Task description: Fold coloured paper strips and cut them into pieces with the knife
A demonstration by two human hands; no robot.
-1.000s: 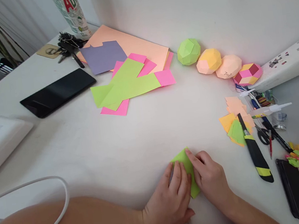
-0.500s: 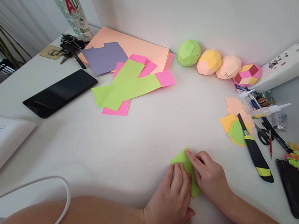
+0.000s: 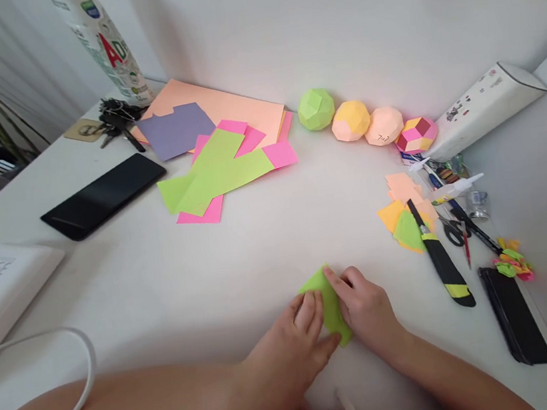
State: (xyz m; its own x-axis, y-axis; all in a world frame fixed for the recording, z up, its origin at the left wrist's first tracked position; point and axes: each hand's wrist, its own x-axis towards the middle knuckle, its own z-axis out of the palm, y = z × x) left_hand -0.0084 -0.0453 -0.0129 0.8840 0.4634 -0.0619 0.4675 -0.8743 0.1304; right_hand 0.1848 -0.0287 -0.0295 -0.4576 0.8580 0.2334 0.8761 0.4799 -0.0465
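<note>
A small folded piece of lime-green paper (image 3: 334, 311) lies on the white table close to my body. My left hand (image 3: 298, 333) holds it down from the left, with bent fingertips on its upper part and the thumb at its lower edge. On the right side, my right hand (image 3: 364, 304) presses the paper's top corner with the index finger, the other fingers curled in. Part of the sheet is hidden beneath my fingers.
Green strips (image 3: 219, 172) overlap pink and purple paper at the back. Faceted paper balls (image 3: 316, 110) line the wall. To the right lie a utility knife (image 3: 443, 263), scissors (image 3: 453, 232) and a black case (image 3: 516, 317). A phone (image 3: 103, 195) and white power bank (image 3: 12, 286) are left.
The view has shifted, so everything sits differently in it. My left fingers have spread slightly, with the thumb now at the paper's lower edge. The right index finger stays at the top corner.
</note>
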